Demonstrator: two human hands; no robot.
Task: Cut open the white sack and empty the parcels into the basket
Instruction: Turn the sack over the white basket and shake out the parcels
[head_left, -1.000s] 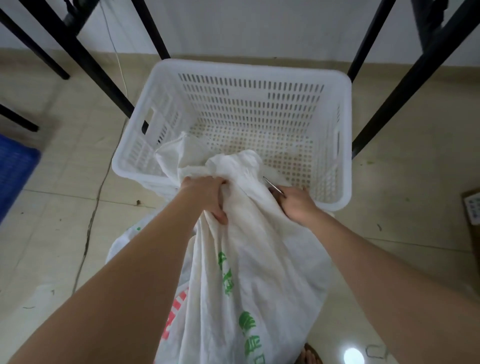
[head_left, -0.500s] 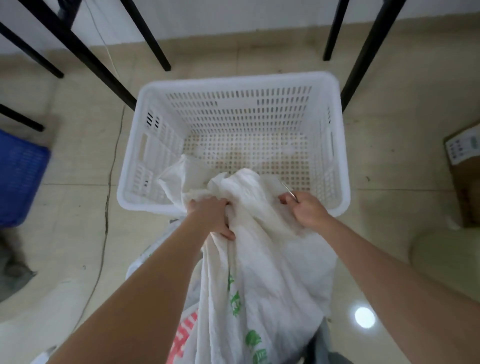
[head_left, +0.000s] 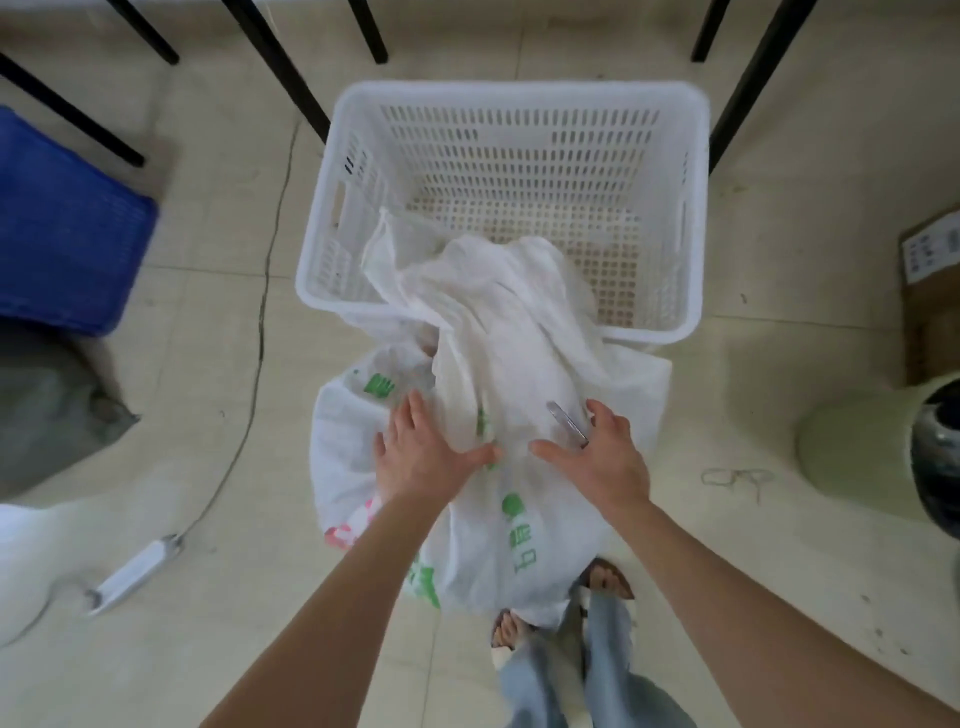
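The white sack (head_left: 524, 364), printed in green and red, stands on the floor in front of me. Its limp top is draped over the near rim of the white slotted basket (head_left: 519, 93). The basket's bottom shows no parcels. My left hand (head_left: 421, 452) lies flat on the sack's middle with its fingers spread, holding nothing. My right hand (head_left: 602, 457) is beside it on the sack, fingers spread too, with a small metal blade (head_left: 569, 423) held between its fingers and pointing away from me.
A blue crate (head_left: 67, 223) and a grey bag (head_left: 47, 405) sit at the left, with a power strip (head_left: 132, 571) and its cable on the floor. A cardboard box (head_left: 930, 291) and a pale green tub (head_left: 852, 447) are at the right. Black table legs (head_left: 280, 67) flank the basket.
Both hands have let go of the bunched sack top and moved down onto its middle, fingers now spread. The view has tilted down, and the sack top lies slack over the basket rim.
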